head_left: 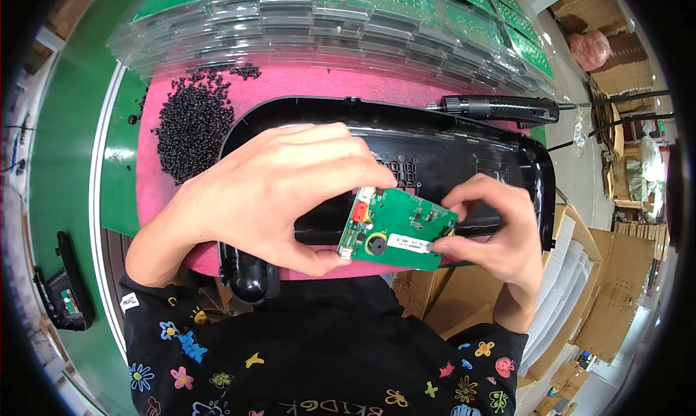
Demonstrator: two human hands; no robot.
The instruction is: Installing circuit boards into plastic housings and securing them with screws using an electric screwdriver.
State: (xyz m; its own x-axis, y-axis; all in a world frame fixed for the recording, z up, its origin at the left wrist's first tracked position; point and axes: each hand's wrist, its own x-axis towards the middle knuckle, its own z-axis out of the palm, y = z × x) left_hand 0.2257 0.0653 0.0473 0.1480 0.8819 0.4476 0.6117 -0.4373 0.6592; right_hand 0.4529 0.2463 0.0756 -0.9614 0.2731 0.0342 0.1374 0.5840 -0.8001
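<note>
L fingers (pixel 319 261) + R fingers (pixel 464 250) pinching PCB (pixel 401 224) edges | risk: drop into blk. housing (pixel 448 153) — poss. cause: edge-only grip slipping

Green worktop (pixel 119 191), pale floor (pixel 569 168), cardboard boxes (pixel 616 289).

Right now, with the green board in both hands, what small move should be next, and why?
Perhaps lower the board toward the shell: the left hand and right hand hold its opposite ends, and the shell lies open behind it.
</note>
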